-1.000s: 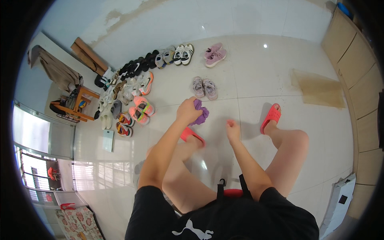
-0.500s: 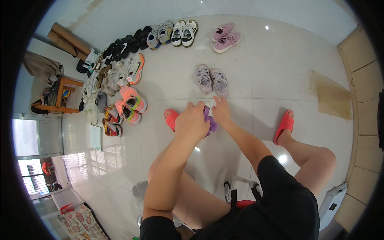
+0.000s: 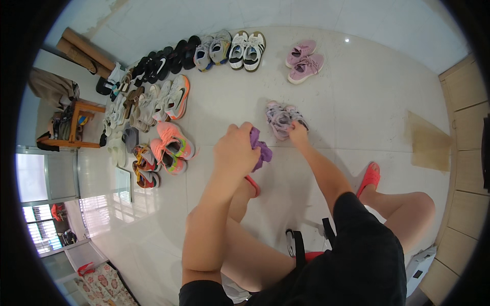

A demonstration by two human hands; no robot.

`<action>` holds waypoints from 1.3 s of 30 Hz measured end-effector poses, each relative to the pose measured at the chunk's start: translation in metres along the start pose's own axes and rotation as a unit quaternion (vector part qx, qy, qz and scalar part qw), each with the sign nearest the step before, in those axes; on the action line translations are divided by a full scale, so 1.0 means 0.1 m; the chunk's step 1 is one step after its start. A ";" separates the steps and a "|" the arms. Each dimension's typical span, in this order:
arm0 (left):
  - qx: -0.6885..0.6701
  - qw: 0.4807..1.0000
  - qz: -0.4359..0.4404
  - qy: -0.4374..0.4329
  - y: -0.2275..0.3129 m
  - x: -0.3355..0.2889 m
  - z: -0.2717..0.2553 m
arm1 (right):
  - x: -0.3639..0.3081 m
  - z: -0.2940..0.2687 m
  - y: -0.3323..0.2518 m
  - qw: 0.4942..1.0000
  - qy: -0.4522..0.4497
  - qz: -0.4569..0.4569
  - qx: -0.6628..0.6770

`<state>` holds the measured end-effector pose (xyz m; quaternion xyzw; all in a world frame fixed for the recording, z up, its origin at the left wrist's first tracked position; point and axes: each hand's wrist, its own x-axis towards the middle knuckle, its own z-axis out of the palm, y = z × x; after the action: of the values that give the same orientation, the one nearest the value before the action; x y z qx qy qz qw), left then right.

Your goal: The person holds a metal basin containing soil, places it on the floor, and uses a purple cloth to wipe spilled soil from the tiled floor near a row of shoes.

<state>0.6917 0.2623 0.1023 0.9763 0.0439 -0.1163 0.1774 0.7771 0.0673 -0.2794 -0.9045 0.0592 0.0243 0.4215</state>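
Bunched in my left hand (image 3: pixel 234 150) is a crumpled purple cloth (image 3: pixel 261 148), with the fingers closed round it. My right hand (image 3: pixel 299 135) reaches farther out and has its fingers closed at the near end of a pair of pale pink-grey sneakers. The left sneaker (image 3: pixel 278 121) looks tilted and overlaps the right sneaker (image 3: pixel 295 113). Which of the two the fingers grip is hard to tell, as the fingertips are partly hidden.
Mauve sneakers (image 3: pixel 306 64) stand farther back by the wall. Several shoes line the left side, among them coral sneakers (image 3: pixel 173 143) and white black-striped sneakers (image 3: pixel 247 51). A tan sheet (image 3: pixel 430 143) lies at right beside the cabinets (image 3: pixel 467 122). My feet wear red slippers (image 3: pixel 370 178).
My right hand has moved forward and closed on a pale sneaker, and the pair now overlaps. My left hand still holds the cloth. The view has shifted, and my left foot has drawn back.
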 end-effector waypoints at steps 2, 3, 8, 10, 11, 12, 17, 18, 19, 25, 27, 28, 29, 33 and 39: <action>0.005 1.000 -0.001 0.020 -0.23 0.11 -0.07 | -0.10 -0.17 -0.23 0.989 0.062 0.060 0.120; -0.001 1.000 0.007 0.028 -0.29 0.20 -0.07 | -0.14 -0.35 -0.22 0.976 0.101 0.092 0.170; -0.002 0.999 0.031 0.034 -0.42 0.58 -0.17 | -0.59 -0.93 -0.13 0.845 0.117 0.270 0.446; -0.006 0.998 0.041 0.046 -0.44 0.64 -0.23 | -0.76 -1.08 -0.31 0.840 0.136 0.282 0.443; -0.011 0.999 0.036 0.037 -0.50 0.63 -0.21 | -0.90 -1.08 -0.44 0.856 0.102 0.308 0.402; -0.019 0.998 0.038 0.038 -0.51 0.67 -0.23 | -0.97 -1.13 -0.56 0.870 0.074 0.325 0.364; -0.028 0.998 0.022 0.044 -0.61 0.57 -0.34 | -1.02 -0.79 -0.99 0.946 -0.049 0.259 0.189; -0.034 0.998 0.022 0.044 -0.61 0.54 -0.33 | -1.02 -0.67 -1.05 0.951 -0.071 0.225 0.197; -0.041 0.998 0.025 0.044 -0.57 0.50 -0.31 | -0.97 -0.47 -0.94 0.966 -0.058 0.141 0.208; -0.029 0.999 -0.009 0.044 -0.78 0.27 -0.22 | -0.82 0.47 -2.24 0.958 -0.212 -0.070 0.179; -0.037 0.998 -0.014 0.055 -0.85 0.23 -0.29 | -0.74 0.74 -2.47 0.954 -0.232 -0.119 0.151; -0.046 0.997 -0.014 0.059 -0.89 0.23 -0.31 | -0.68 0.90 -2.49 0.955 -0.232 -0.136 0.128; -0.060 0.996 -0.010 0.063 -0.88 0.25 -0.34 | -0.59 1.05 -2.43 0.958 -0.222 -0.151 0.099; -0.043 0.995 -0.012 0.091 -1.02 0.33 -0.33 | -0.43 1.88 -2.08 0.961 -0.199 -0.194 -0.003; -0.071 0.996 -0.009 0.056 -0.96 0.39 -0.41 | -0.70 2.80 -1.91 0.940 -0.214 -0.261 -0.053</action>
<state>0.7259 0.3687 0.0978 0.9658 0.0707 -0.0597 0.2422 0.7340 0.4090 -0.3081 -0.8826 -0.2718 0.1097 0.3674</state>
